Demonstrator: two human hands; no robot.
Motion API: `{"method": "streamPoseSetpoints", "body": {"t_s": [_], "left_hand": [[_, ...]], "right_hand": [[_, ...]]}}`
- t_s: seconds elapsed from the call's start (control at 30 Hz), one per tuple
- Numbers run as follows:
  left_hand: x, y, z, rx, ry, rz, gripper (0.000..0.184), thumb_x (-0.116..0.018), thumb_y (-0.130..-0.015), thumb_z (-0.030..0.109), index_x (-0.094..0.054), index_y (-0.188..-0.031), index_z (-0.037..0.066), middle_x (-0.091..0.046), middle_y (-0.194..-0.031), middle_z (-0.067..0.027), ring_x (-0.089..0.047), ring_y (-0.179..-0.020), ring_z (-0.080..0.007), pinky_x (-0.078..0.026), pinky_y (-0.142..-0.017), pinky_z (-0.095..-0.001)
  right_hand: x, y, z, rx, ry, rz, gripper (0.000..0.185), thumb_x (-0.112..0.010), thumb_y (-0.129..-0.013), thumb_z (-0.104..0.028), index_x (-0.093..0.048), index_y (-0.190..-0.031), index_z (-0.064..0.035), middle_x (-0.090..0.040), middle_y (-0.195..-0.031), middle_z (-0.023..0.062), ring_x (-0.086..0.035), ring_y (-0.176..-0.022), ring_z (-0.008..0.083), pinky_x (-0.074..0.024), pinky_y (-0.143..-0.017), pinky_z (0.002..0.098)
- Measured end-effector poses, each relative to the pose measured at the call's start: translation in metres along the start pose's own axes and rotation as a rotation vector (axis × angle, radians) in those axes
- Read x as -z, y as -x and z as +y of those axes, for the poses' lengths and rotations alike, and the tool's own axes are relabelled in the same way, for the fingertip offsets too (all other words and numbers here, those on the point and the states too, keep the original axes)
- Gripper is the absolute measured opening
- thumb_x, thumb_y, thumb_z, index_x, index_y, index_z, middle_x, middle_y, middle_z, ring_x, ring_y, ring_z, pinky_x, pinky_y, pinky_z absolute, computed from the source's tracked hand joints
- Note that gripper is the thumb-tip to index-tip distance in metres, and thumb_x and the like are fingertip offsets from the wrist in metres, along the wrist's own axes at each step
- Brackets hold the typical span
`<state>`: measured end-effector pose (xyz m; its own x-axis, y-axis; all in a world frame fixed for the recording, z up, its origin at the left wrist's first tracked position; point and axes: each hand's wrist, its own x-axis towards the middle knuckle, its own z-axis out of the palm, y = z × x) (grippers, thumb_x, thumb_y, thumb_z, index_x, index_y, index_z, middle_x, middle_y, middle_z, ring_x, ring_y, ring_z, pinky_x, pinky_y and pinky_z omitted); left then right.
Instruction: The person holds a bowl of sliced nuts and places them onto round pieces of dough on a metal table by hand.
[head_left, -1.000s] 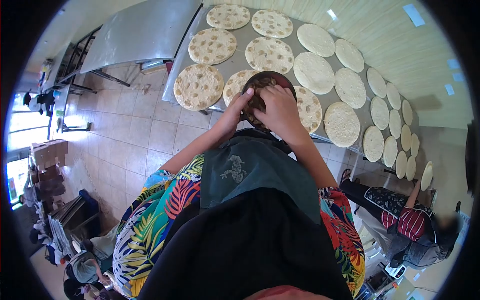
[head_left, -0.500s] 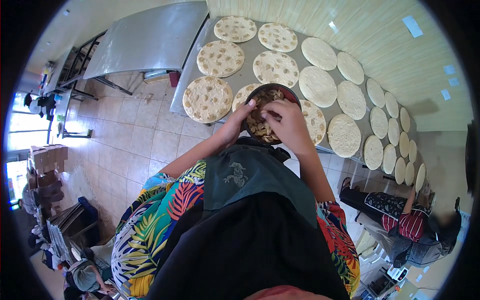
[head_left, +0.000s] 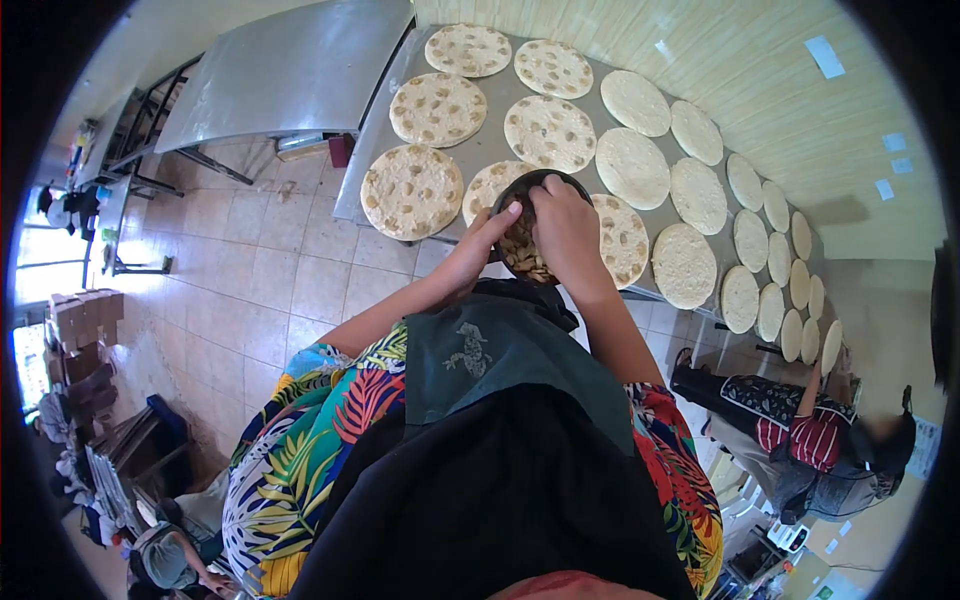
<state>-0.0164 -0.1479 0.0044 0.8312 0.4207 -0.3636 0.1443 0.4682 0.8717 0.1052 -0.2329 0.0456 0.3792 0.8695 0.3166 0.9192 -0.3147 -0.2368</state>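
Note:
A dark round bowl [head_left: 512, 192] is held in front of my chest, close over the table's near edge. Brown slices that look like mushrooms [head_left: 524, 256] lie inside it. My left hand [head_left: 478, 248] grips the bowl's left side, thumb over the rim. Over the bowl's right half, my right hand [head_left: 566, 232] dips in with its fingers bent together near the far rim; whatever they hold is hidden. Just behind the bowl is a pale dough round [head_left: 492, 184] dotted with slices, partly covered by it. Another dotted round [head_left: 622, 240] lies to the right of my right hand.
Several dotted rounds [head_left: 412, 193] fill the left of the metal table [head_left: 352, 190]; plain rounds [head_left: 684, 266] run to the right. A person [head_left: 800, 430] at the far right has a hand by a round. Another metal table [head_left: 285, 75] stands at the left.
My right hand has moved from the middle of the bowl toward its far right side, fingers now close to the far rim. The left hand keeps its grip; the view has shifted slightly.

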Motion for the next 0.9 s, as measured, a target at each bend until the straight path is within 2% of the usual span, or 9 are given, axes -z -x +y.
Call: {"method": "streamPoseSetpoints", "body": {"t_s": [0.1, 0.2, 0.4, 0.5, 0.53, 0.57, 0.67, 0.77, 0.9], "left_hand": [[0.000, 0.001, 0.006, 0.040, 0.065, -0.042, 0.077, -0.051, -0.087, 0.057, -0.034, -0.134, -0.001, -0.046, -0.128, -0.0151, -0.043, -0.120, -0.0233, -0.034, -0.100, -0.0372], [-0.008, 0.001, 0.019, 0.010, 0.110, -0.009, 0.074, -0.049, -0.088, 0.057, -0.036, -0.133, 0.001, -0.048, -0.127, -0.0140, -0.045, -0.118, -0.0224, -0.035, -0.099, -0.0365], [-0.031, -0.017, 0.037, -0.046, 0.202, -0.021, 0.071, -0.046, -0.089, 0.058, -0.040, -0.132, 0.002, -0.049, -0.129, -0.0112, -0.048, -0.117, -0.0186, -0.036, -0.099, -0.0356], [-0.041, -0.034, 0.040, 0.047, 0.277, -0.039, 0.071, -0.043, -0.090, 0.059, -0.038, -0.137, 0.006, -0.045, -0.135, -0.0113, -0.045, -0.123, -0.0209, -0.037, -0.101, -0.0396], [-0.048, -0.039, 0.039, 0.076, 0.315, -0.070, 0.071, -0.042, -0.090, 0.060, -0.037, -0.138, 0.007, -0.045, -0.136, -0.0111, -0.045, -0.123, -0.0218, -0.037, -0.101, -0.0417], [-0.032, -0.011, 0.048, 0.039, 0.314, -0.041, 0.071, -0.041, -0.090, 0.061, -0.037, -0.137, 0.008, -0.048, -0.134, -0.0104, -0.049, -0.120, -0.0228, -0.038, -0.100, -0.0452], [-0.027, -0.007, 0.046, 0.096, 0.399, -0.109, 0.068, -0.040, -0.091, 0.060, -0.039, -0.136, 0.008, -0.051, -0.130, -0.0096, -0.052, -0.117, -0.0228, -0.038, -0.100, -0.0456], [-0.027, -0.010, 0.036, 0.143, 0.391, -0.120, 0.064, -0.040, -0.091, 0.059, -0.042, -0.133, 0.010, -0.054, -0.127, -0.0093, -0.053, -0.115, -0.0210, -0.041, -0.098, -0.0444], [-0.036, -0.005, 0.036, 0.201, 0.422, -0.072, 0.062, -0.041, -0.091, 0.058, -0.043, -0.132, 0.012, -0.054, -0.126, -0.0082, -0.054, -0.113, -0.0199, -0.044, -0.094, -0.0433]], "right_hand": [[0.018, 0.002, 0.006, -0.013, -0.156, -0.030, 0.013, -0.058, -0.076, -0.006, -0.064, -0.087, -0.0055, -0.058, -0.086, 0.0099, -0.061, -0.084, 0.0254, -0.0494, -0.067, 0.0384], [0.051, -0.002, 0.022, -0.171, -0.481, -0.052, 0.014, -0.057, -0.080, -0.005, -0.064, -0.091, -0.0050, -0.061, -0.089, 0.0113, -0.062, -0.082, 0.0266, -0.0487, -0.068, 0.0367], [0.083, -0.027, 0.057, -0.248, -0.517, -0.033, 0.015, -0.053, -0.082, 0.001, -0.064, -0.091, -0.0041, -0.062, -0.091, 0.0111, -0.061, -0.080, 0.0281, -0.0477, -0.071, 0.0352], [0.089, -0.033, 0.078, 0.012, -0.336, -0.096, 0.016, -0.055, -0.077, 0.001, -0.064, -0.089, -0.0041, -0.059, -0.085, 0.0114, -0.057, -0.084, 0.0299, -0.0460, -0.074, 0.0389], [0.093, -0.029, 0.084, -0.006, -0.339, -0.110, 0.016, -0.055, -0.077, 0.001, -0.064, -0.089, -0.0041, -0.059, -0.085, 0.0114, -0.057, -0.084, 0.0299, -0.0460, -0.074, 0.0389], [0.107, -0.027, 0.044, 0.082, -0.332, -0.174, 0.015, -0.057, -0.077, -0.001, -0.064, -0.089, -0.0034, -0.058, -0.086, 0.0117, -0.057, -0.085, 0.0299, -0.0459, -0.075, 0.0387], [0.098, -0.017, 0.033, 0.216, -0.361, -0.309, 0.018, -0.065, -0.073, -0.011, -0.065, -0.088, -0.0009, -0.057, -0.090, 0.0119, -0.055, -0.092, 0.0290, -0.0445, -0.082, 0.0389], [0.081, -0.018, 0.030, 0.418, -0.130, -0.364, 0.025, -0.071, -0.067, -0.018, -0.063, -0.085, -0.0021, -0.055, -0.093, 0.0114, -0.052, -0.098, 0.0262, -0.0422, -0.085, 0.0378], [0.056, -0.031, 0.027, 0.524, 0.049, -0.438, 0.021, -0.070, -0.068, -0.016, -0.063, -0.082, -0.0027, -0.055, -0.091, 0.0111, -0.053, -0.096, 0.0260, -0.0429, -0.084, 0.0360]]}}
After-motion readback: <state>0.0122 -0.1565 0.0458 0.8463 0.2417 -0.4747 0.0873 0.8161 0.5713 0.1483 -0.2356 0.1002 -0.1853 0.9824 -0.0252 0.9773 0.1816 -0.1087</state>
